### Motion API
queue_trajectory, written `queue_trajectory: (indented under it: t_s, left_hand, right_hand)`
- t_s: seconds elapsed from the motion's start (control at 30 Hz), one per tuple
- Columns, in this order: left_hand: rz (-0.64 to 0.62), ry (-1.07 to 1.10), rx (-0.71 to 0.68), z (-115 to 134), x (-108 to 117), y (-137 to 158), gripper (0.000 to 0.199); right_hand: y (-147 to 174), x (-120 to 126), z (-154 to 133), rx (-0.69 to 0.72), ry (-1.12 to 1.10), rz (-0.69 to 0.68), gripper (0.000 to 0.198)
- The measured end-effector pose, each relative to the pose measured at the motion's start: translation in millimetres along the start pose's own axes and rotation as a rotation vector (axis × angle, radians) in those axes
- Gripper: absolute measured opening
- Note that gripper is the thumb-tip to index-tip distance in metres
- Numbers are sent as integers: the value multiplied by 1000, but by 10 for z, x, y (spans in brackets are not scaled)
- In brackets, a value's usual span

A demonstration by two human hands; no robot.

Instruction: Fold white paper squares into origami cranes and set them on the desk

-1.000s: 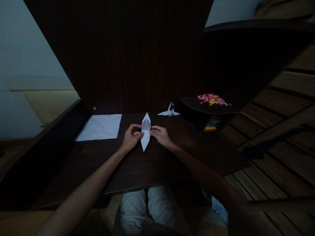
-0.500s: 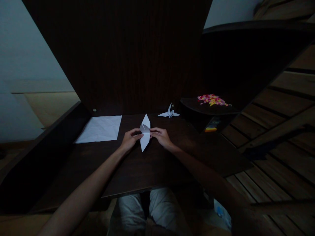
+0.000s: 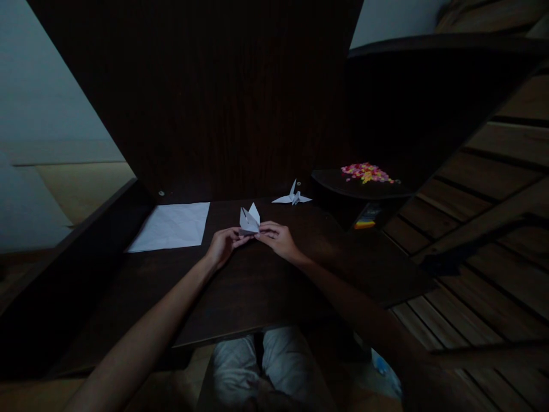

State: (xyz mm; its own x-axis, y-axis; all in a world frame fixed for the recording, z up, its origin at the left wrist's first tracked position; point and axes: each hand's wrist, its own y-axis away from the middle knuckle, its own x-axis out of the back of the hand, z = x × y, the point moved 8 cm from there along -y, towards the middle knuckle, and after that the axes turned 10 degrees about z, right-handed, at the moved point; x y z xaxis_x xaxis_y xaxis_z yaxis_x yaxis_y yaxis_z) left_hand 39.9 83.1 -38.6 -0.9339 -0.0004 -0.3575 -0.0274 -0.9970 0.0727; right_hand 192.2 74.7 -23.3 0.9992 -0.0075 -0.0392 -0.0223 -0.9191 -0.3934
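Note:
Between my two hands is a piece of folded white paper [image 3: 250,221], its pointed flaps standing up. My left hand [image 3: 223,245] pinches its lower left side, fingers closed. On the lower right side my right hand [image 3: 278,239] grips it between thumb and fingers. The fingertips hide part of the bottom edge. Beyond my right hand, a finished white paper crane [image 3: 293,197] stands by the back panel. To the left lies a flat white sheet of paper [image 3: 174,226].
The dark wooden desk [image 3: 257,297] has a raised side board [image 3: 81,234] at left and a tall back panel [image 3: 206,103]. At right, a small corner shelf [image 3: 330,182] bears a heap of pink and yellow bits [image 3: 368,171]. A wooden slatted surface [image 3: 493,229] lies beyond.
The lower point of the folded paper, which stretched toward me, has been folded up, so the paper looks shorter. My hands have come slightly closer together. The view has shifted a little.

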Motion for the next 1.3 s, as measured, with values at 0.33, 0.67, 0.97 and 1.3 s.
queue_trajectory:
  t_s: [0.33, 0.67, 0.97, 1.3]
  left_hand:
    - [35, -149, -146, 44, -52, 26, 32]
    - [98, -523, -550, 332, -88, 183, 19]
    - [19, -625, -614, 348, -203, 287, 35]
    - [32, -619, -699, 381, -193, 265, 23]
  right_hand:
    - [0, 82, -44, 31, 75, 115, 25]
    - [21, 17, -30, -61, -59, 73, 51]
    - [23, 10, -53, 34, -59, 61, 32]
    - [12, 43, -41, 12, -118, 101, 31]
